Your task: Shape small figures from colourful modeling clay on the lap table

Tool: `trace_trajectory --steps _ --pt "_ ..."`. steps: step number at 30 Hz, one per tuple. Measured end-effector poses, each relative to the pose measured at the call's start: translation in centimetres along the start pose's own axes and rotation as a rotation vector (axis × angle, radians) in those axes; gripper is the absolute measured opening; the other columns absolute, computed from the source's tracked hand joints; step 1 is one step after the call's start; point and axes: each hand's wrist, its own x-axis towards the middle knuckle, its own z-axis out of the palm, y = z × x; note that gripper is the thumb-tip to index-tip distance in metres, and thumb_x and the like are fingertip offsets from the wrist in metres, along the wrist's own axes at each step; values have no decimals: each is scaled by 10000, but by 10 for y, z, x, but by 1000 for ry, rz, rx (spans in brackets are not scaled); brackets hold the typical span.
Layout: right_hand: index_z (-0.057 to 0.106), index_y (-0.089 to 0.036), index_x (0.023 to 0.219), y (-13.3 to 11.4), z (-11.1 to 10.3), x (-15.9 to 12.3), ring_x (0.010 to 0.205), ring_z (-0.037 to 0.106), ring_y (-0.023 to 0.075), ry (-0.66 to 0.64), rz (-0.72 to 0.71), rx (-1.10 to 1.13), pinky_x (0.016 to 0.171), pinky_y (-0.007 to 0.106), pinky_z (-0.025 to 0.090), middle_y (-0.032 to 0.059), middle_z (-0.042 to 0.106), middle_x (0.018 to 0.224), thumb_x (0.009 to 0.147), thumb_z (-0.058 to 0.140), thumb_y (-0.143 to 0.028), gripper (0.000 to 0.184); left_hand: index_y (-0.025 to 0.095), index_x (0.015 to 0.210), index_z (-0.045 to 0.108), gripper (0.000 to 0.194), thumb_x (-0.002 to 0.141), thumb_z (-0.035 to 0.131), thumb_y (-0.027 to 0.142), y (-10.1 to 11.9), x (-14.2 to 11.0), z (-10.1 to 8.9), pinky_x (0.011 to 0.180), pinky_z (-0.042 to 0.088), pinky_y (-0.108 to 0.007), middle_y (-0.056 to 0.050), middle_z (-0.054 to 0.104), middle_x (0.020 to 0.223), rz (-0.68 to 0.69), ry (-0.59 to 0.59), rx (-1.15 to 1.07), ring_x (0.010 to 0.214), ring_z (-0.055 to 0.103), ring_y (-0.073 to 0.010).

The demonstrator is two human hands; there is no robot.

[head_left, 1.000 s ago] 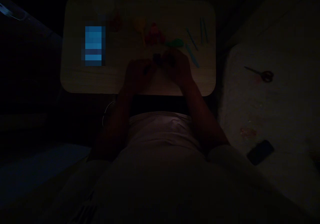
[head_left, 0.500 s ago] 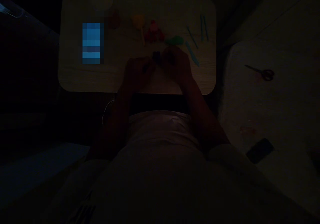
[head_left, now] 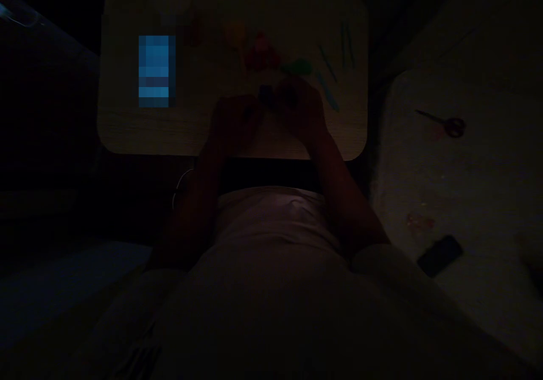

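The scene is very dark. My left hand (head_left: 234, 121) and my right hand (head_left: 299, 110) meet over the near middle of a small wooden table (head_left: 127, 131). Both have curled fingers, and a small dark lump (head_left: 266, 93) sits between their fingertips. I cannot make out what the lump is. Just beyond the hands lie a red piece (head_left: 261, 56), a green piece (head_left: 297, 67) and a yellow piece (head_left: 235, 32).
A glowing blue screen (head_left: 156, 71) lies on the table's left half. Several thin teal sticks (head_left: 335, 63) lie at the table's right. On the pale surface to the right are red-handled scissors (head_left: 445, 123) and a dark phone (head_left: 439, 255).
The hands stay together over the same spot with only slight finger movement. The view has drifted a little, so the table sits slightly higher in the picture.
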Motion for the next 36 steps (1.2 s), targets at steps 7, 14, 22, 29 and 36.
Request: trace_trajectory --steps 7,14,22,29,36 --pt "589 -297 982 5 3 1 977 656 274 21 -26 -15 915 426 554 21 728 1095 942 702 -269 123 268 995 737 270 1018 587 492 -1 -1 0 1047 517 -463 -72 776 1055 7 8 -17 1077 725 -314" --pt "594 -305 994 8 4 2 956 655 263 24 -40 -27 899 414 564 18 730 1070 955 696 -284 111 264 984 728 265 1024 581 481 0 0 0 1071 494 -483 -76 772 1038 0 13 -2 1063 722 -316" --pt "587 -292 1002 7 3 2 963 645 263 13 -43 -13 912 415 558 38 729 1094 1010 657 -355 95 280 1005 737 240 1017 595 474 -1 0 1 1048 513 -474 -68 776 1074 -5 7 -14 1105 714 -319" --pt "574 -308 949 9 6 4 946 642 276 36 -46 -4 892 435 561 28 719 1042 919 712 -291 143 285 988 735 239 1016 600 481 2 0 -1 1037 522 -457 -57 784 1033 1 20 14 1063 719 -308" --pt "594 -299 1003 8 3 3 1024 664 297 8 -44 -18 928 443 560 40 726 1095 985 682 -358 108 279 971 736 173 998 628 411 2 0 -1 1053 509 -474 -55 778 1035 0 22 6 1051 722 -311"
